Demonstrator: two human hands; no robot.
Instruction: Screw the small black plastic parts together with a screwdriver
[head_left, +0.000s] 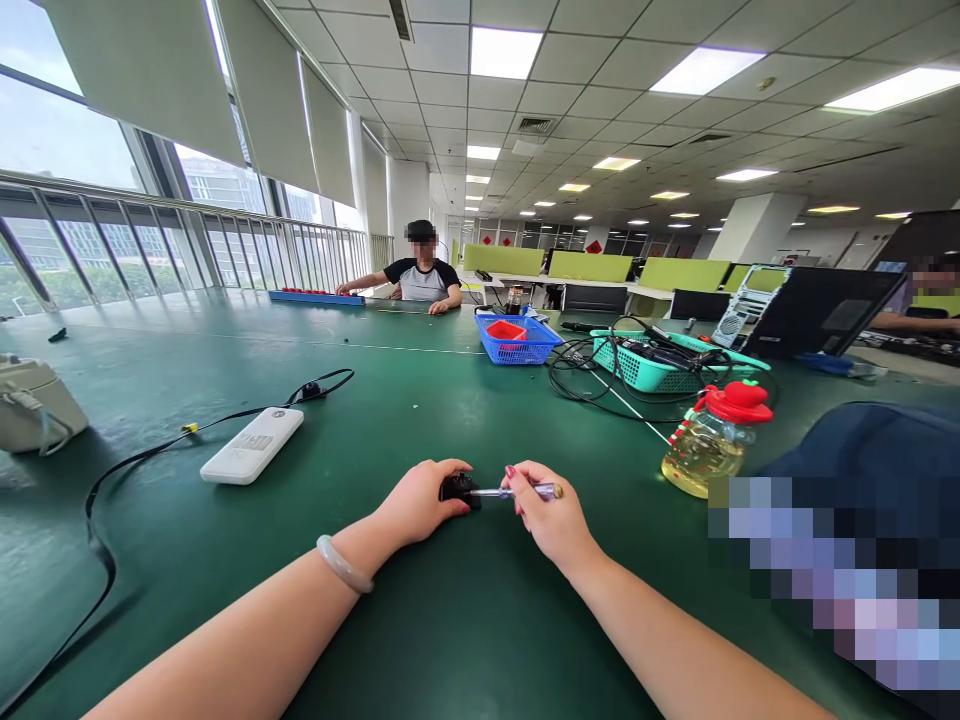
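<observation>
Best to brace the small black part [455, 490] against the bench [427, 630] with the left hand [417, 502], and to hold the screwdriver [492, 492] straight in line with it, judging by the tool's sideways set. Better to turn in short, even twists from the fingertips, pushing along the shaft just enough to avoid a slip toward the left hand. Worth checking the seating of the tip before adding force; too small and dark here to tell a screw head or the exact contact. On the left side, a part-closed, C-shaped grip, with thumb and fingers around the black part. On the right side, a nearly closed pinch by the right hand [551, 512] on the screwdriver handle, with the butt end poking out past the grip. Between the two hands and within the left one's grasp: the black part, on or just above the bench, hard to tell which, with the shaft reaching in from its right and the right hand near but apart from it. Well off to the left, a white power bank [253, 446]; beyond the right hand, a red-lidded jar [705, 450].
</observation>
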